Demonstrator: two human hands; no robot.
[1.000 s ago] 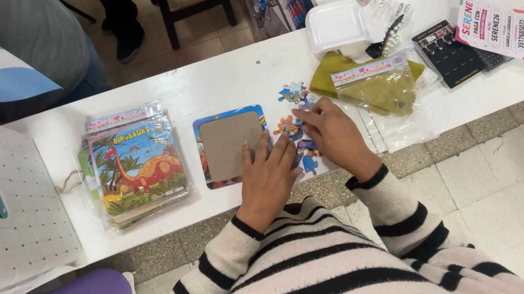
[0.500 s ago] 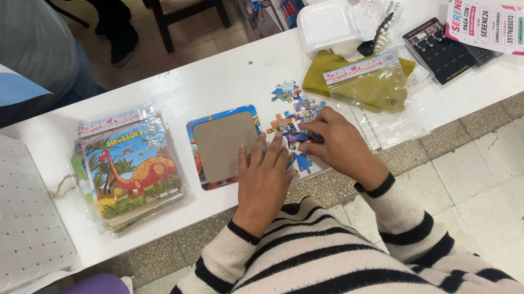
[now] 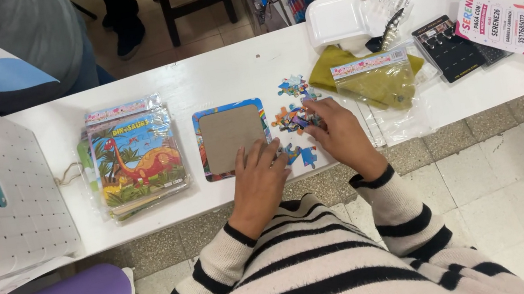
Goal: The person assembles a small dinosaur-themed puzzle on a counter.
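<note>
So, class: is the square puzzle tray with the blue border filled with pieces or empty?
Empty. The square puzzle tray with the blue border shows bare brown cardboard inside, while the loose colourful puzzle pieces lie beside it on the white table.

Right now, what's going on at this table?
A person in a striped sweater is working a small jigsaw on the white table. The left hand rests on the lower right corner of the puzzle tray, whose brown middle has no pieces in it. The right hand is over the loose pieces beside the tray, fingers pinching one. A stack of packaged dinosaur puzzles lies left of the tray; a bagged olive item lies to the right.
</note>
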